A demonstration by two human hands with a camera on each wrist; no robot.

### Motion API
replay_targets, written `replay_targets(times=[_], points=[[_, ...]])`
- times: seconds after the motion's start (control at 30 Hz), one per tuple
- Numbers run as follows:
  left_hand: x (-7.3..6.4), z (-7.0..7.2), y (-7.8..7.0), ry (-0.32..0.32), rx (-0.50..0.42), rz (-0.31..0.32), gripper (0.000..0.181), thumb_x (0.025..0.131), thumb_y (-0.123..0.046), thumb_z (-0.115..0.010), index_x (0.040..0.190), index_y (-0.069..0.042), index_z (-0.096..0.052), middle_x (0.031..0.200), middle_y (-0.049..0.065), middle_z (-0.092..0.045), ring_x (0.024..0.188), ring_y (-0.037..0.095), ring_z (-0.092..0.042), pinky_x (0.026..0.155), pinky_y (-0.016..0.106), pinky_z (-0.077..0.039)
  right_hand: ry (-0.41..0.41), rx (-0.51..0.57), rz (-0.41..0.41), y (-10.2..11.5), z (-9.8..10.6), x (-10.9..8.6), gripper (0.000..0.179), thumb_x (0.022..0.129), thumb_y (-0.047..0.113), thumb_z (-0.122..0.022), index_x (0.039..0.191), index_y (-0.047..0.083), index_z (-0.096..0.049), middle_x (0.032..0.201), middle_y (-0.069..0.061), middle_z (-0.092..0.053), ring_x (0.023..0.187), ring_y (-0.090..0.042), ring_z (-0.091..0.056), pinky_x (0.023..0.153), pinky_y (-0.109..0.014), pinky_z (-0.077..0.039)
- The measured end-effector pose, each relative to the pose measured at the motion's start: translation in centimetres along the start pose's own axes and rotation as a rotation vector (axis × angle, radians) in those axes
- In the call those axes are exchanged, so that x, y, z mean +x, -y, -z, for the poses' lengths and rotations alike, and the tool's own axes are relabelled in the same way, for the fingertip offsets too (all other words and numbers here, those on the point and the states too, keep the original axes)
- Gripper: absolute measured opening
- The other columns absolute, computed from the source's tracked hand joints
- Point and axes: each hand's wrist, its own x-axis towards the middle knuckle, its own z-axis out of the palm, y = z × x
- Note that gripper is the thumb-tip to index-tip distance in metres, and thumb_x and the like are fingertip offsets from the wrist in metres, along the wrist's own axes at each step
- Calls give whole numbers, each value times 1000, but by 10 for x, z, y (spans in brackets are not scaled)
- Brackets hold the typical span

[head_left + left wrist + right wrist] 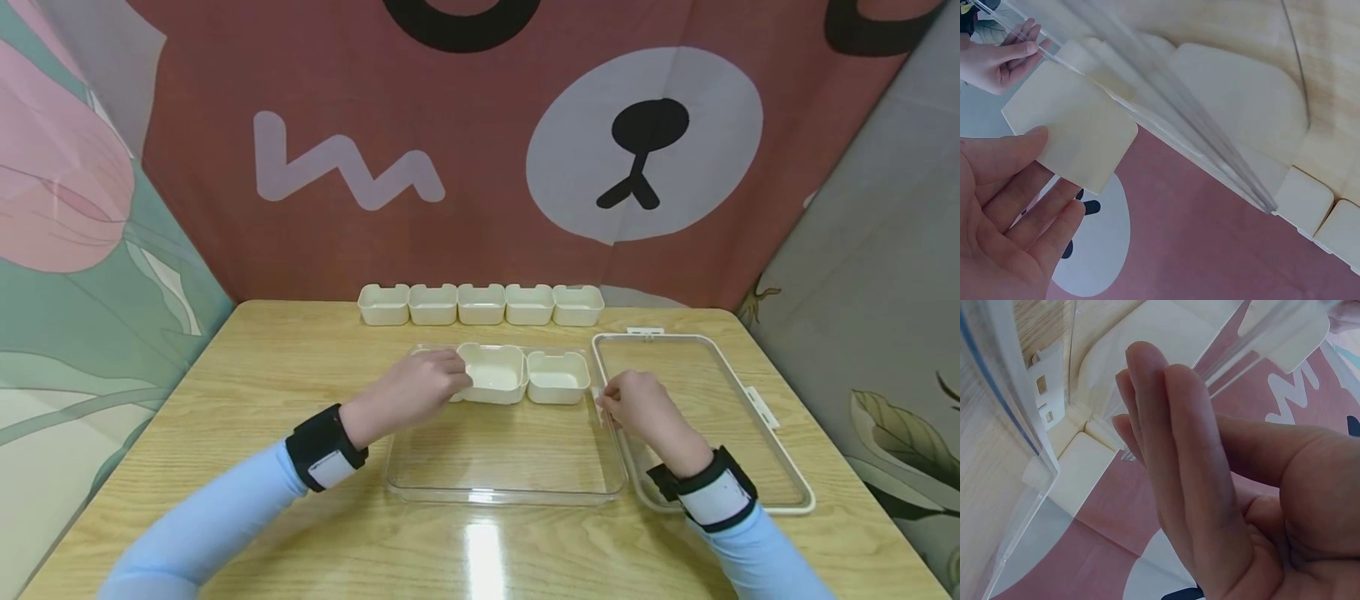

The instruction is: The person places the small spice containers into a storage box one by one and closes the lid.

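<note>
A cream plastic bin (492,372) with a notched rim is tilted over the clear box (502,492), its near-left side pinched by my left hand (416,387). In the left wrist view, the thumb lies on one face of this bin (1072,128) and the fingers are behind it. To its right, a similar bin (557,379) stands in the box's back right corner. My right hand (641,404) is at the box's right side, beside the lid's edge. In the right wrist view, its fingers (1179,437) are nearly straight and close together, with nothing visible in their grasp.
A row of several more cream bins (481,305) stands along the table's back edge. The clear lid (757,425), with a white frame and latches, lies on the wooden table (315,533) right of the box. Patterned cloth (480,242) hangs behind the table.
</note>
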Motion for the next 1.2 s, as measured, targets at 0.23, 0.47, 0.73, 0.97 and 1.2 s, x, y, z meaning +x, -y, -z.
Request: replay_targets(times=[0.23,0.47,0.73,0.97,1.2], points=[[-7,1,-6,2,-27,-20,25,76,11,-56,77,-11,-69,68,-5,-53,69,8,-48,63,19,-43,-10,1,10,1,1,-1,19,89,10,-63,74,0,-69,59,-3,-64,50,-8,-55,47,-24,-41],[-16,5,-11,-6,-37,-24,25,75,11,-55,74,-11,-66,65,-5,-48,66,8,-44,59,18,-38,-15,-6,5,3,2,-1,18,89,10,-63,75,0,-69,61,-4,-65,50,-8,-56,48,-25,-42],[-26,6,-14,-34,-43,-26,22,72,10,-56,71,-10,-65,64,-5,-46,64,9,-42,58,18,-37,-6,-4,-3,4,3,1,18,89,10,-63,76,0,-69,62,-4,-66,51,-9,-57,48,-24,-42],[-33,8,-16,-25,-56,-23,24,72,10,-56,65,-12,-59,62,-6,-43,63,8,-40,57,18,-35,-12,0,5,2,3,1,18,88,9,-63,75,0,-69,62,-4,-66,51,-10,-59,48,-24,-43],[-40,9,-16,11,-49,-1,22,70,8,-59,64,-13,-59,63,-6,-48,63,8,-44,58,18,-38,-13,0,4,2,1,-1,17,88,10,-63,75,-1,-69,62,-5,-66,51,-9,-56,48,-24,-42]])
